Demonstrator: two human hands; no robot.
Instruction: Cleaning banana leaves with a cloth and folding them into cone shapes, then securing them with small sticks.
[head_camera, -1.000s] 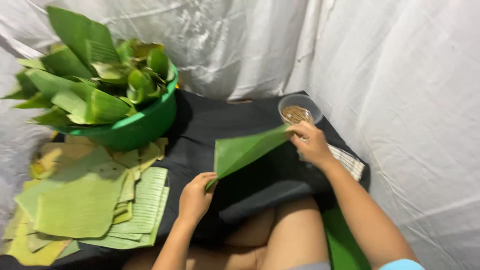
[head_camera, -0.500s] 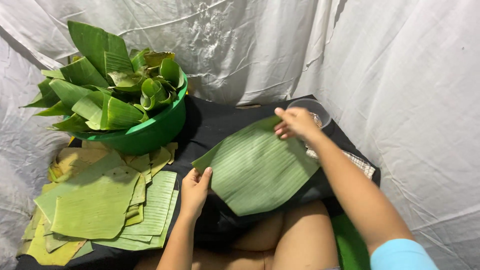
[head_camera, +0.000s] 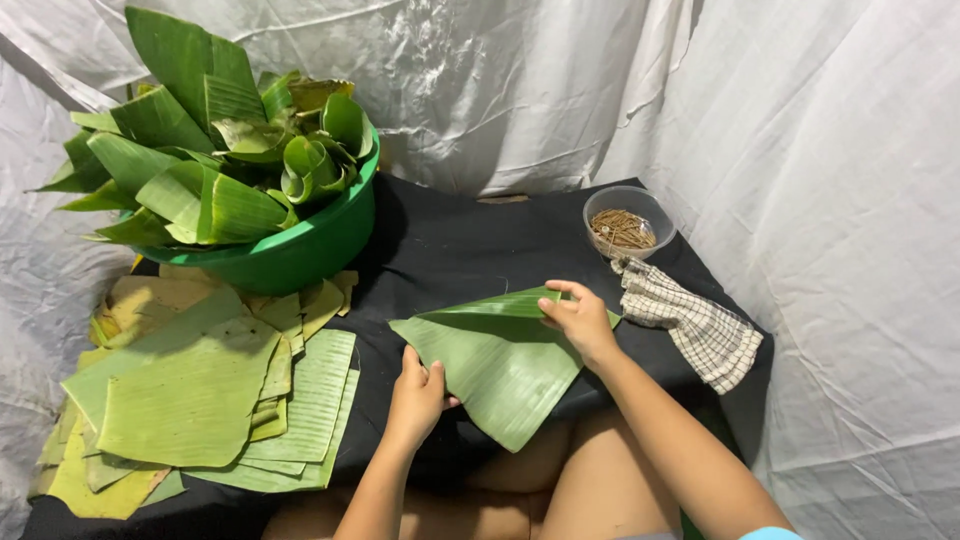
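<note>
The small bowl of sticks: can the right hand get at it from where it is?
Probably yes: the right hand holds the leaf near the small bowl, with only the checked cloth lying beside that path.

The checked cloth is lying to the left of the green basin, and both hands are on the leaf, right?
Not quite. The head view shows the checked cloth far right of the green basin, below the small bowl. Left hand and right hand do hold the leaf.
</note>
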